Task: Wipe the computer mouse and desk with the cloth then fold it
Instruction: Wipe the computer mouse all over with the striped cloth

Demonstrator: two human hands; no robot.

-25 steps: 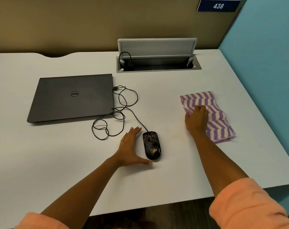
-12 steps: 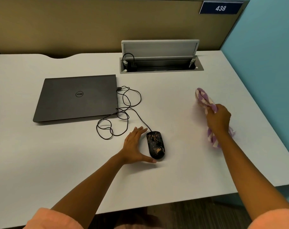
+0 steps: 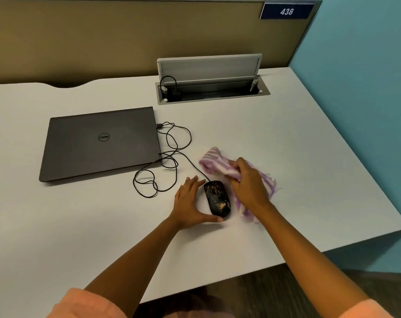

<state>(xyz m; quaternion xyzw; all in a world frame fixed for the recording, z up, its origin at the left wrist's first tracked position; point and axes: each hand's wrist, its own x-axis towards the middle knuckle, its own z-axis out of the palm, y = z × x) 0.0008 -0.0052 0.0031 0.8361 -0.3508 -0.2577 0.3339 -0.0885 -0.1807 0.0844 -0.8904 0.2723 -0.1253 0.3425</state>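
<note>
A black wired computer mouse with brownish smudges lies on the white desk. My left hand rests flat beside it on the left, fingers apart, thumb curled under the mouse's near end. My right hand grips a bunched purple-and-white striped cloth just right of the mouse. The cloth trails out on both sides of that hand and lies partly on the desk.
A closed dark laptop sits at the left. The mouse's cable loops between laptop and mouse. An open cable tray with a raised lid is set into the desk's back. A teal wall stands at the right.
My right hand has gathered the flat cloth into a bunch and carried it left, from the desk's right side to right beside the mouse. My left hand has stayed by the mouse.
</note>
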